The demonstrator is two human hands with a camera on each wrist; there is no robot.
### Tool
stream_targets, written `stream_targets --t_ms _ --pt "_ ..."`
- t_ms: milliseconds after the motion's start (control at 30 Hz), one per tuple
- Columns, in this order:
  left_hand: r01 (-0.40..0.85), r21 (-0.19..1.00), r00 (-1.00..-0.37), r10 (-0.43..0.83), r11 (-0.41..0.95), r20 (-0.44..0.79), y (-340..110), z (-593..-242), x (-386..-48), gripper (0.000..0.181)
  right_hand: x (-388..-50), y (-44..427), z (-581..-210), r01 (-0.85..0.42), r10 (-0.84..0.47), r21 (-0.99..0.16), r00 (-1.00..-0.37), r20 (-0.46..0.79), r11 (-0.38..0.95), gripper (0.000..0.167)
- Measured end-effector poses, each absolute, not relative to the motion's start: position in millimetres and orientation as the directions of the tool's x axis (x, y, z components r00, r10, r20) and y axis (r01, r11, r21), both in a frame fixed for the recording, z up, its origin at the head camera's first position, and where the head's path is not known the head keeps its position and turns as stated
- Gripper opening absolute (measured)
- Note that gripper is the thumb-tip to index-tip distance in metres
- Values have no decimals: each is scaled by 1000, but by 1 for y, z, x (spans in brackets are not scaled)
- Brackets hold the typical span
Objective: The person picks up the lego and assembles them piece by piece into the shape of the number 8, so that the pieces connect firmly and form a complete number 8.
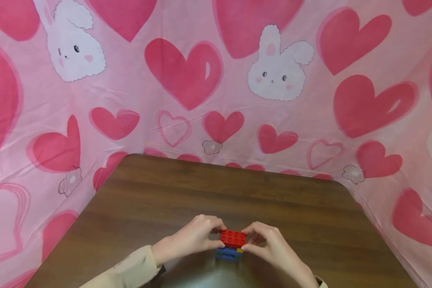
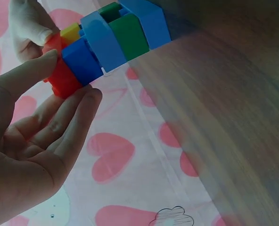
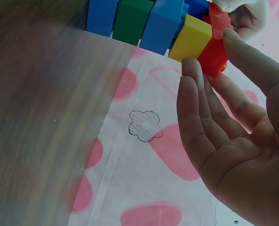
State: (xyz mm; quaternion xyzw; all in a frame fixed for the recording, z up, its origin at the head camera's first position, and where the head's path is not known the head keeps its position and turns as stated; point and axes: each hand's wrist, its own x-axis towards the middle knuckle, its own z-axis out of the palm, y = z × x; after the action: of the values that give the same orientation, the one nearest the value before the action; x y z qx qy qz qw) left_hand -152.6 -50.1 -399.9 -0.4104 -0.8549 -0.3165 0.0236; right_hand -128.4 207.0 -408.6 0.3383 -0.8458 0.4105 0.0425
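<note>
A red toy building brick (image 1: pixel 233 239) with round studs tops a small stack of bricks standing on the table. My left hand (image 1: pixel 198 236) pinches its left end between thumb and fingers. At the opposite end my right hand (image 1: pixel 270 244) grips it the same way. Directly beneath the red one sit a dark blue brick (image 2: pixel 82 61) and a yellow brick (image 3: pixel 191 37), side by side. Lower down come a blue brick (image 2: pixel 104 42), a green brick (image 2: pixel 131 36) and another blue brick (image 2: pixel 151 23) at the bottom.
The brown wooden table (image 1: pixel 216 192) has rounded far corners. Behind it and along its sides hangs a pink cloth (image 1: pixel 237 100) printed with hearts and rabbits. Beige sleeves (image 1: pixel 129 270) cover the forearms.
</note>
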Motion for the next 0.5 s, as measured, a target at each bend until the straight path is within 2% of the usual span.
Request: stream_targets --t_ms 200,500 --pt "704 524 -672 688 479 274 -52 -401 -152 25 -128 207 -406 -606 -545 -663 -767 340 440 21" --pt "699 555 -675 673 452 302 -52 -405 -160 27 -130 207 -405 -630 -519 -630 -762 387 455 23"
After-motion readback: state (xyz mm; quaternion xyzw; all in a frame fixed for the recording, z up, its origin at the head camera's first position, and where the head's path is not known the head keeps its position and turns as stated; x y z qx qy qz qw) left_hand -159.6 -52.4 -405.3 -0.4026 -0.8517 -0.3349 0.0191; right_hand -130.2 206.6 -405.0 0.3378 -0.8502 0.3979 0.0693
